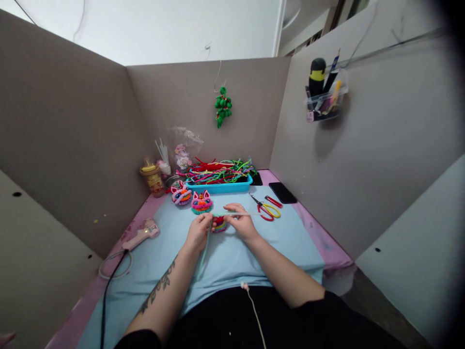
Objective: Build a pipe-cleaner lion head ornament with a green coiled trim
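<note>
My left hand (199, 230) is closed on a pale green pipe cleaner (205, 254), one part of which hangs down toward the table's front edge. Just right of it, my right hand (241, 222) is closed on a pale, thin strand (250, 214) that stretches between the hands and out to the right. Between and below my fingers shows a small rainbow-coloured piece (219, 224) with red on top, partly hidden by the hands. Two fuzzy animal figures, one pink and teal (202, 202) and one lilac and orange (181, 195), sit behind the hands.
A blue tray (218, 187) of coloured pipe cleaners stands at the back. Pliers (267, 208), a red cutter (273, 201) and a phone (283, 192) lie right. Left are a pink glue gun (142, 234) with its cable and a lidded cup (154, 180). Grey partitions surround the table.
</note>
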Demonstrator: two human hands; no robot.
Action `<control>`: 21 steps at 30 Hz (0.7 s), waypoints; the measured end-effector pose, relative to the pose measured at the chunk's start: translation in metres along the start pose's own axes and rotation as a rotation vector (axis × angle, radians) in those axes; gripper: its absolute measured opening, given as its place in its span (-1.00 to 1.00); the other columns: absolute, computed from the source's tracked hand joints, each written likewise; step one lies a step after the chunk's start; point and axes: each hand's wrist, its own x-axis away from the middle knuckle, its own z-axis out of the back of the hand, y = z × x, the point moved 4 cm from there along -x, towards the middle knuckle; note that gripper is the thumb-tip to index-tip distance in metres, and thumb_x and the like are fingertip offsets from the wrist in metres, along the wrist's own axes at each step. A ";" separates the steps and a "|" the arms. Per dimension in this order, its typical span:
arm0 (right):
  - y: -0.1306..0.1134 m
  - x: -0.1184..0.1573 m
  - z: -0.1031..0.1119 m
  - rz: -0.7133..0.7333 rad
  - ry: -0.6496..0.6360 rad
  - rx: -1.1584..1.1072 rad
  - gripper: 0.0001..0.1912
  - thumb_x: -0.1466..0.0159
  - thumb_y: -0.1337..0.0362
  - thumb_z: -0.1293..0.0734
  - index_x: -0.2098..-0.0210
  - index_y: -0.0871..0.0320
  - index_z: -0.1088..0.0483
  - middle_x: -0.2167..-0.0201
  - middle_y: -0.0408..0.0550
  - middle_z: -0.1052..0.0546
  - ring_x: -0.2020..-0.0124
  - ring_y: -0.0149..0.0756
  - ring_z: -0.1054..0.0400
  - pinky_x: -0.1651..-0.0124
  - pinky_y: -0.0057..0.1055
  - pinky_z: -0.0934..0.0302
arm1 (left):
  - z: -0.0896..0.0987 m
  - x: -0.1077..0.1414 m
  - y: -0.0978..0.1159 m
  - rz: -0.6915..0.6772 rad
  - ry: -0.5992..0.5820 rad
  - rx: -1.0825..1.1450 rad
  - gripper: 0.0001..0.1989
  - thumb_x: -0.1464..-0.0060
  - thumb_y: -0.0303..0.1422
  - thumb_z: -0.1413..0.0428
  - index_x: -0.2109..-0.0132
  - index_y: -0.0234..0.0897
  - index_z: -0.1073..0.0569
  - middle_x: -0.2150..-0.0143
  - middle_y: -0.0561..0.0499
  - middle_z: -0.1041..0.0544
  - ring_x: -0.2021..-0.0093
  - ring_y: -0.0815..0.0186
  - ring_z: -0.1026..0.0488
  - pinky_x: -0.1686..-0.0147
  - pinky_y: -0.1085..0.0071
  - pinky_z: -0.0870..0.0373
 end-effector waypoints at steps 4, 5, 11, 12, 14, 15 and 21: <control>-0.006 0.001 0.003 0.069 0.023 0.072 -0.80 -0.08 0.18 -0.40 0.33 0.15 -0.50 0.12 0.03 -0.37 0.01 -0.21 -0.29 -0.10 -0.22 -0.16 | -0.004 0.002 0.000 -0.021 -0.050 -0.027 -0.63 0.27 -0.18 -0.32 0.44 -0.39 -0.41 0.54 0.05 -0.45 0.53 0.42 -0.38 0.55 0.53 -0.25; -0.006 0.001 0.003 0.067 0.016 0.068 -0.81 -0.09 0.18 -0.40 0.35 0.15 -0.50 0.11 0.03 -0.36 0.00 -0.21 -0.29 -0.11 -0.22 -0.14 | -0.004 0.002 0.000 -0.037 -0.057 -0.033 -0.64 0.26 -0.19 -0.31 0.45 -0.39 -0.40 0.53 0.04 -0.45 0.53 0.42 -0.38 0.54 0.52 -0.25; -0.003 0.003 0.002 0.017 -0.009 0.033 -0.82 -0.06 0.17 -0.43 0.41 0.14 -0.51 -0.01 0.02 -0.32 -0.07 -0.17 -0.23 -0.16 -0.23 -0.09 | -0.001 0.001 -0.002 -0.187 -0.099 -0.123 -0.72 0.14 -0.23 -0.26 0.48 -0.37 -0.40 0.60 0.08 -0.42 0.56 0.45 -0.33 0.52 0.52 -0.22; -0.001 0.003 0.002 0.013 -0.019 0.022 -0.82 -0.05 0.16 -0.44 0.41 0.13 -0.51 -0.03 0.01 -0.31 -0.08 -0.16 -0.22 -0.16 -0.23 -0.08 | -0.001 0.001 -0.003 -0.207 -0.101 -0.141 -0.73 0.13 -0.23 -0.25 0.48 -0.36 -0.40 0.61 0.09 -0.42 0.57 0.45 -0.32 0.52 0.52 -0.22; 0.002 0.002 0.001 0.013 -0.033 0.011 -0.81 -0.04 0.14 -0.44 0.40 0.11 -0.51 -0.05 0.00 -0.31 -0.10 -0.15 -0.21 -0.18 -0.21 -0.05 | -0.001 0.001 -0.003 -0.230 -0.100 -0.170 -0.73 0.11 -0.22 -0.23 0.47 -0.35 -0.40 0.62 0.10 -0.41 0.58 0.45 -0.31 0.51 0.52 -0.22; 0.004 0.001 0.001 0.016 -0.038 0.014 -0.79 -0.04 0.14 -0.44 0.37 0.10 -0.51 -0.06 0.00 -0.30 -0.11 -0.13 -0.19 -0.19 -0.20 -0.04 | 0.000 0.001 -0.003 -0.241 -0.097 -0.179 -0.73 0.10 -0.22 -0.22 0.47 -0.35 -0.40 0.62 0.10 -0.41 0.58 0.45 -0.31 0.51 0.52 -0.22; 0.009 0.004 -0.002 -0.012 -0.002 0.165 -0.43 -0.03 0.13 -0.42 -0.03 0.05 -0.32 -0.02 0.04 -0.33 -0.01 -0.14 -0.27 0.05 -0.22 -0.25 | 0.014 -0.001 0.005 -0.342 0.111 -0.170 -0.74 0.07 -0.19 -0.19 0.40 -0.33 -0.41 0.55 0.11 -0.42 0.54 0.45 -0.32 0.45 0.49 -0.28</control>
